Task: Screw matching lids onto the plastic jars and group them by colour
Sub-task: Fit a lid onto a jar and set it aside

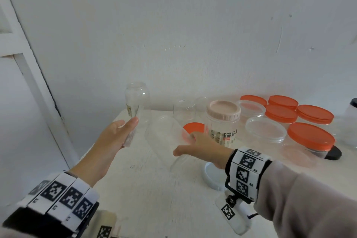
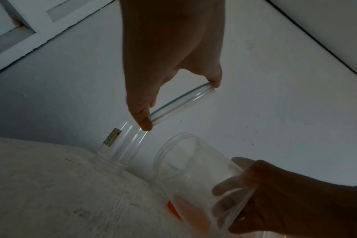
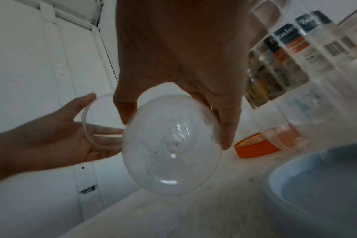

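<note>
With several orange-lidded jars [image 1: 311,139] grouped far right, our left hand [image 1: 108,141] pinches a clear lid [image 2: 181,104] while our right hand [image 1: 204,150] grips a clear jar [image 3: 171,145], its lid not yet on.

Home room: painted wall [image 1: 193,25], panelled door [image 1: 23,67], worn white table [image 1: 154,189].

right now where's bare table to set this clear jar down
Bare table lies near you, between your wrists, left of the pale blue lid. The right back corner is crowded with orange-lidded jars and the pink-lidded jar.
</note>
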Available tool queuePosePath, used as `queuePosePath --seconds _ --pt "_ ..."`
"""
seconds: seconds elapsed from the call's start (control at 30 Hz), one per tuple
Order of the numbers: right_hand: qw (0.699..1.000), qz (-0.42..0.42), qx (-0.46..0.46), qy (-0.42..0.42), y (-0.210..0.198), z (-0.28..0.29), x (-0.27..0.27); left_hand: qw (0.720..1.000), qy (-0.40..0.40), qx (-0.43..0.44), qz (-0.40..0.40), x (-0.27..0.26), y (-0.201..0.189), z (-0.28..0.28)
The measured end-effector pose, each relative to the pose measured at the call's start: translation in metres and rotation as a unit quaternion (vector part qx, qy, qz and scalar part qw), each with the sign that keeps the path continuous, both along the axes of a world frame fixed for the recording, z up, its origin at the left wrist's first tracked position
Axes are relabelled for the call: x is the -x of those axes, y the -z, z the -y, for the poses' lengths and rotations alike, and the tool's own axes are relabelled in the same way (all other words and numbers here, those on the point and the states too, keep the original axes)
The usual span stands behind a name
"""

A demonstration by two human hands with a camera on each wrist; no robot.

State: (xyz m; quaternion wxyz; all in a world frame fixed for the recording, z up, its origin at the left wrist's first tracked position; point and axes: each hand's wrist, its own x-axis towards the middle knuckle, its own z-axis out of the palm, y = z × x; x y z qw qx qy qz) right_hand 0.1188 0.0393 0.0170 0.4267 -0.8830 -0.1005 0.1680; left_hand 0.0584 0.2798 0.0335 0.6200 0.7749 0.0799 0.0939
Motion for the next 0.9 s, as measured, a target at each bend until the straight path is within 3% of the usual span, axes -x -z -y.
queuePosePath --seconds 0.3,0.5,0.63,0.8,0.9 --pt "0.994 0.001 0.062 -0.084 0.017 0.006 0.008 0.998 0.005 -0.047 -0.028 0.003 -0.002 0.019" --pt "0.988 -0.015 0.1 -0.121 0.023 0.021 0.013 0.993 0.065 -0.091 -0.03 0.005 -0.003 0.033" --pt "0.992 -0.013 0.064 -0.111 0.023 0.022 0.011 0.987 0.082 -0.134 -0.037 0.005 -0.003 0.045" --pt "0.994 -0.018 -0.057 -0.095 0.015 0.022 0.005 0.976 0.093 -0.191 -0.042 0.0 -0.006 0.06" --pt "0.992 -0.02 -0.068 -0.1 0.018 0.021 0.005 0.969 0.113 -0.217 -0.039 -0.004 -0.005 0.068"
